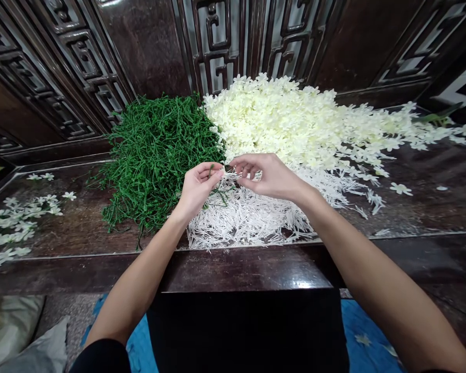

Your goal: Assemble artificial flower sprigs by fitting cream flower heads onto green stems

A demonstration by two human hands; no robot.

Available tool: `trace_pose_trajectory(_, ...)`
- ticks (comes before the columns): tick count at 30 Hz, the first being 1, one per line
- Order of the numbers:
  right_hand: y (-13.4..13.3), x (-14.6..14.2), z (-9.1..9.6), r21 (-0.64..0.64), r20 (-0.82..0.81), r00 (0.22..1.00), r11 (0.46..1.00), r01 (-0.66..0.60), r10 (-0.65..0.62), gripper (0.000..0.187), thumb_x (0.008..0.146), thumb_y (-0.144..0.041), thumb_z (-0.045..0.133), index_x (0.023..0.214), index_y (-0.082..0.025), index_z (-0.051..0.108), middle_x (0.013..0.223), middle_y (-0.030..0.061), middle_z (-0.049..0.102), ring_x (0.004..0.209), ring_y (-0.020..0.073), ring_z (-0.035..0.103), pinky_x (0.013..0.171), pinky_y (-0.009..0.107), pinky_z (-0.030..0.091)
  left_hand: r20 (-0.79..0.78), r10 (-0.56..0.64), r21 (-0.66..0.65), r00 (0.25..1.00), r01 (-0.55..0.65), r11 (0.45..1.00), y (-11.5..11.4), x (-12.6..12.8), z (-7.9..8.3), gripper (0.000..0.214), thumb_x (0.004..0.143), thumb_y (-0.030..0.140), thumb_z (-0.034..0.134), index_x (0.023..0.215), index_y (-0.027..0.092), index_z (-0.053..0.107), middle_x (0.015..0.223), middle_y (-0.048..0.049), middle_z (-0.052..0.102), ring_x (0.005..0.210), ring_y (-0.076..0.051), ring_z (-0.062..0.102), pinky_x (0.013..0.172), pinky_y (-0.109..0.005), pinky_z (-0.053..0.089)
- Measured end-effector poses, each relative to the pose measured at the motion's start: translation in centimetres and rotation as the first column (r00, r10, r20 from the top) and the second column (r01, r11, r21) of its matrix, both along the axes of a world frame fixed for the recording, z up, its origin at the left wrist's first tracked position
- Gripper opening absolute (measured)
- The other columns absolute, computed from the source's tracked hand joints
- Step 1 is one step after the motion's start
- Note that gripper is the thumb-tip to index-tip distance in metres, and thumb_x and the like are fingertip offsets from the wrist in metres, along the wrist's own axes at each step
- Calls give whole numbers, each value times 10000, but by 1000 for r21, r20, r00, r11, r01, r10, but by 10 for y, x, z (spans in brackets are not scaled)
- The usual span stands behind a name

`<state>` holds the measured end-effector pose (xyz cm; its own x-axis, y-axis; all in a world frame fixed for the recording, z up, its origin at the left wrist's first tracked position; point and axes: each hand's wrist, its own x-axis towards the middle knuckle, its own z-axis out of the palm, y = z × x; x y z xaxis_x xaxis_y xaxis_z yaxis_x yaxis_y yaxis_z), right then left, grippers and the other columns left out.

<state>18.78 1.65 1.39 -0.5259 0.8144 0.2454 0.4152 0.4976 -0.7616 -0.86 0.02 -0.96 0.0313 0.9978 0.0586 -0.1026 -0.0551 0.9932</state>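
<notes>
Above the heaps, my left hand (202, 184) is closed in a pinch on a thin green artificial stem (212, 170). A small pale piece shows at its fingertips; I cannot make out its exact shape. Close by on the right, my right hand (266, 175) has its fingers curved and the thumb apart from them, with nothing plainly held. Under both hands lies a heap of thin white sticks (252, 217). Green artificial stems (159, 150) are piled to the left. Behind and to the right spreads a large pile of cream-white artificial flowers (287, 119).
The heaps lie on a dark wooden bench (423, 207) with a carved lattice back (217, 36). Several finished-looking flower sprigs (15, 223) rest at the left. A single loose flower (401, 188) lies at the right. Pale sacks (15, 326) stand on the floor at lower left.
</notes>
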Motion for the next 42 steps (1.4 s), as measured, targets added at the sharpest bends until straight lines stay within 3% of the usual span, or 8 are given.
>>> trace_pose_trajectory(3, -3, -5, 0, -40, -91, 996, 999, -26, 22, 497, 765, -332, 752, 1226, -163, 675, 1154, 107, 716, 984, 242, 679, 882, 467, 574, 19, -14, -16, 1000, 14, 1000, -1, 1, -2, 133, 753, 174, 759, 867, 140, 699, 752, -12, 639, 617, -61, 530, 561, -189, 425)
trace_pose_trajectory(7, -7, -13, -2, -26, -184, 979, 996, 88, -91, 216, 812, -332, 713, 958, -185, 773, 947, 77, 765, 852, 215, 709, 857, 452, 586, 41, -23, -17, 999, 24, 1000, -1, 3, -4, 150, 739, 191, 782, 854, 142, 699, 727, -6, 632, 596, -55, 512, 550, -190, 413)
trace_pose_trajectory(13, -7, -13, -2, 18, -149, 978, 989, 148, -144, 175, 820, -327, 670, 837, -197, 785, 844, 63, 767, 727, 200, 689, 725, 411, 590, 131, -64, -17, 989, 67, 998, -1, 5, -5, 140, 727, 237, 796, 821, 153, 736, 726, -7, 635, 559, -47, 444, 506, -205, 352)
trace_pose_trajectory(19, -6, -10, 0, 90, -120, 990, 992, 86, -75, 186, 869, -293, 620, 858, -202, 782, 888, 61, 760, 757, 190, 661, 726, 393, 551, 155, -34, -75, 987, 46, 996, -1, 6, -4, 184, 651, 192, 841, 808, 152, 753, 753, -16, 670, 627, -57, 529, 562, -189, 408)
trace_pose_trajectory(31, -5, -9, -1, 195, 19, 997, 979, 67, -72, 189, 894, -257, 557, 871, -210, 739, 844, 56, 717, 735, 192, 614, 672, 381, 493, 112, -84, -10, 990, 86, 996, -3, 6, -7, 176, 680, 191, 822, 852, 190, 782, 839, -35, 739, 728, -90, 623, 711, -233, 491)
trace_pose_trajectory(36, -5, -12, -3, 177, -52, 996, 981, 84, -76, 169, 883, -274, 591, 877, -202, 744, 871, 60, 739, 758, 194, 643, 706, 389, 533, 156, -91, 13, 984, 90, 996, -2, 4, -9, 213, 634, 213, 860, 837, 206, 797, 870, -36, 763, 771, -103, 649, 774, -255, 507)
trace_pose_trajectory(42, -5, -16, -9, 112, -172, 972, 978, 178, -157, 146, 836, -296, 668, 810, -173, 744, 767, 56, 734, 672, 178, 659, 671, 366, 570, 85, -73, 38, 994, 70, 997, 0, 3, -12, 230, 675, 269, 847, 890, 205, 795, 934, -59, 764, 811, -121, 659, 772, -262, 512)
